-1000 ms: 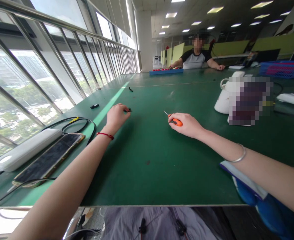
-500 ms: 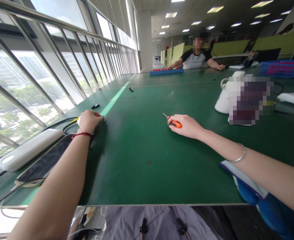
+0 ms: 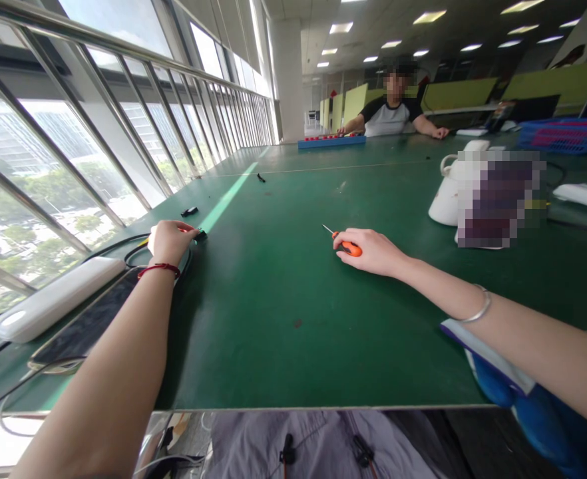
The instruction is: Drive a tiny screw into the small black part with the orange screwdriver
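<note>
My right hand [image 3: 373, 251] rests on the green table [image 3: 293, 313] and grips an orange-handled screwdriver [image 3: 346, 246] whose thin metal tip points to the far left. My left hand [image 3: 168, 241] is at the table's left side, over a looped black cable [image 3: 138, 251]. Its fingertips pinch a small black part [image 3: 201, 234] just above the table surface. A red string is tied round that wrist.
A phone [image 3: 81, 329] and a white power bank [image 3: 48, 299] lie at the near left. Two small black parts [image 3: 190, 212] [image 3: 261, 177] lie farther off. A white kettle [image 3: 448, 193] stands at the right; a blue object [image 3: 513, 392] at the near right. A person sits at the far end behind a blue tray [image 3: 331, 142].
My left hand took the small black part from the table's middle and carried it left to the cable. The right hand and screwdriver barely moved.
</note>
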Motion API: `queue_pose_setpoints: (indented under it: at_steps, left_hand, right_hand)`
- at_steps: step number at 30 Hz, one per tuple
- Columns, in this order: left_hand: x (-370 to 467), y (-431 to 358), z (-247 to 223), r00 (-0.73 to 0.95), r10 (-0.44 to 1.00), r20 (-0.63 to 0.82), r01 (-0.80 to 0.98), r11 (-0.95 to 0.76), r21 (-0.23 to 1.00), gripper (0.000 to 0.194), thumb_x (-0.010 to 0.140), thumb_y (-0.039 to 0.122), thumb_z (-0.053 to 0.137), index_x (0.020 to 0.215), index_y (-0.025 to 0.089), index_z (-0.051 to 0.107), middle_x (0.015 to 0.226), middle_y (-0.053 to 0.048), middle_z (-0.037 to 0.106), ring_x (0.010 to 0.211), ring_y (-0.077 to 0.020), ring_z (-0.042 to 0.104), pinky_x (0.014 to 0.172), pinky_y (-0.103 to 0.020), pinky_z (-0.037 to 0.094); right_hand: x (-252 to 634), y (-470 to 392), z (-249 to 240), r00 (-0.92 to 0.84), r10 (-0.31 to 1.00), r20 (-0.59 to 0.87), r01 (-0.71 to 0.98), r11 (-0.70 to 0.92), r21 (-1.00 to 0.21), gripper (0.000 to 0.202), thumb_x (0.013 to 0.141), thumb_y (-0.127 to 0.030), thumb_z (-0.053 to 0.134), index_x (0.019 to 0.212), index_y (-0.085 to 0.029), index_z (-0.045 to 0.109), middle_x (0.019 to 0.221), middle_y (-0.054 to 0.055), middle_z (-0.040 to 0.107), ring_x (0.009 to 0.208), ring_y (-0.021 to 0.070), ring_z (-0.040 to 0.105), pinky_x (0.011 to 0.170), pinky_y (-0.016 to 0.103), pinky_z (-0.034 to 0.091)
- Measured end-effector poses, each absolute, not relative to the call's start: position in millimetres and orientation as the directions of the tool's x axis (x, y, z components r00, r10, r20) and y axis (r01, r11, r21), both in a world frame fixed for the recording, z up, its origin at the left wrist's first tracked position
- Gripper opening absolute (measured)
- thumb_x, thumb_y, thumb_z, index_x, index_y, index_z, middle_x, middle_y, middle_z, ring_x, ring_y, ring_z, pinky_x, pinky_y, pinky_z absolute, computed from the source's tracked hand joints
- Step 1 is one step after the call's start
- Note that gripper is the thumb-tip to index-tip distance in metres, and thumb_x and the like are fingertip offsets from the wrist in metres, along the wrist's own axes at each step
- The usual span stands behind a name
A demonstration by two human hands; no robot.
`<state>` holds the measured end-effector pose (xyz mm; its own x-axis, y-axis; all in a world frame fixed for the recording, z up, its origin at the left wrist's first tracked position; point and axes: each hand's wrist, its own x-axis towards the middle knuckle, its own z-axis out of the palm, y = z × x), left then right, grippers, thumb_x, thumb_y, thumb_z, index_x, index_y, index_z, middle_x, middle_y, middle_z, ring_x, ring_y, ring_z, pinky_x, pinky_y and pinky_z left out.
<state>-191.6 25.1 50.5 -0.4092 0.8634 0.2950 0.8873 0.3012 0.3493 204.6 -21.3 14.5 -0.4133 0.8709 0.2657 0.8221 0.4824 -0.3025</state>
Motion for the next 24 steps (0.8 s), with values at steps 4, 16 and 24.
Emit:
queue_pose_setpoints:
  at_steps: [4, 16, 24]
  left_hand:
    - [-192.8, 26.3, 48.3, -0.41, 0.865, 0.288, 0.887, 0.306, 0.346, 0.024, 0.076, 0.039, 0.067, 0.087, 0.018, 0.072, 0.081, 0.0, 0.067, 0.081, -0.0189, 0.054, 0.067, -0.027, 0.038]
    - [-190.8, 25.5, 49.0, -0.434, 0.874, 0.22, 0.874, 0.35, 0.337, 0.029, 0.077, 0.037, 0.063, 0.097, 0.017, 0.071, 0.09, -0.003, 0.068, 0.084, -0.0194, 0.055, 0.062, -0.025, 0.036]
    - [-189.7, 29.2, 47.9, -0.449, 0.87, 0.205, 0.872, 0.376, 0.312, 0.034, 0.08, 0.038, 0.061, 0.105, 0.017, 0.071, 0.108, -0.003, 0.07, 0.088, -0.0183, 0.057, 0.06, -0.023, 0.034]
  right_hand:
    - [205.0, -21.2, 14.1, -0.42, 0.871, 0.253, 0.823, 0.484, -0.299, 0.023, 0.082, -0.033, 0.052, 0.098, -0.024, 0.065, 0.105, 0.001, 0.066, 0.085, 0.0157, 0.059, 0.069, 0.025, 0.038]
    - [203.7, -21.9, 15.0, -0.426, 0.87, 0.249, 0.829, 0.485, -0.279, 0.022, 0.082, -0.033, 0.052, 0.098, -0.025, 0.064, 0.104, 0.0, 0.065, 0.086, 0.0156, 0.059, 0.069, 0.025, 0.038]
    - [204.2, -21.3, 14.2, -0.423, 0.87, 0.253, 0.828, 0.485, -0.282, 0.024, 0.083, -0.034, 0.051, 0.1, -0.025, 0.064, 0.105, 0.0, 0.066, 0.087, 0.0166, 0.059, 0.069, 0.027, 0.039]
